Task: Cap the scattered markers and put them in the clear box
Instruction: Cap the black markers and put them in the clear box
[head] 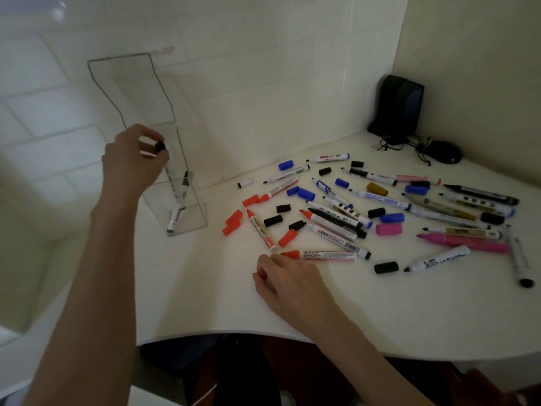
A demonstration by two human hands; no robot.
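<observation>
White table point(205, 294) set in a corner, tiled wall behind; head view only. Clear box point(191, 222) – tall, upright, at table's left edge by the wall, w/ a few capped markers point(175, 215) leaning inside at the bottom. Left hand point(131, 162) above the box opening, fingertips pinching the top end of a black-capped marker point(169, 171), whose lower part hangs inside the box. Right hand point(288, 284) on the table near the front edge, knuckles up, fingers curled under; can't tell if it holds anything. Just beside its fingertips: uncapped red marker point(322, 255), tip toward the hand. Centre-right – a spread of approx. two dozen uncapped markers, black, blue, red, plus a pink marker point(468, 244), w/ loose caps mixed in: red caps point(233, 222) nearest the box, black caps point(273, 221), blue caps point(306, 194), one pink cap point(388, 229). Far corner: black speaker point(401, 108), black mouse point(443, 152), tangled cable between.
</observation>
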